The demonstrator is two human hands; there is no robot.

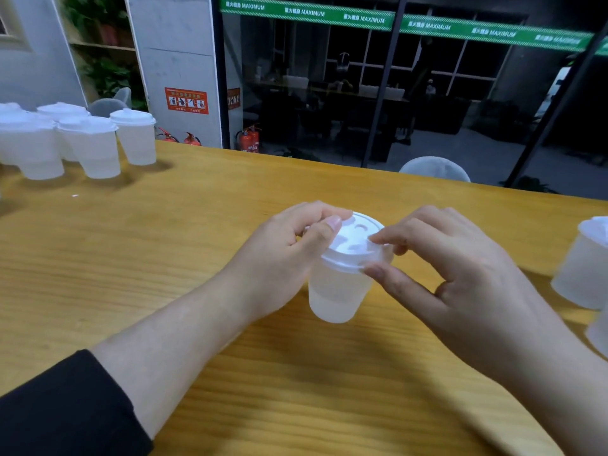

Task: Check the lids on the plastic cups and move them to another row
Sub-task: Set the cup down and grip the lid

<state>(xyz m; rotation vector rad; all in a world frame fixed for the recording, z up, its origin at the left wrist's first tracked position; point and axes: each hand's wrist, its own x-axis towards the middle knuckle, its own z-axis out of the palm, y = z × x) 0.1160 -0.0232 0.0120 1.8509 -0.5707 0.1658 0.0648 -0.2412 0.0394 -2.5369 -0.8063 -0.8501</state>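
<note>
A translucent plastic cup with a white lid stands on the wooden table in the middle of the view. My left hand grips the lid's left rim, thumb on top and fingers curled round the far edge. My right hand pinches the lid's right rim between index finger and thumb. A group of several lidded cups stands at the far left of the table. Two more cups show at the right edge, partly cut off.
The table's far edge runs in front of a glass wall. A grey chair back rises behind it. Red fire extinguishers stand on the floor beyond. Bare tabletop lies between the left group and the held cup.
</note>
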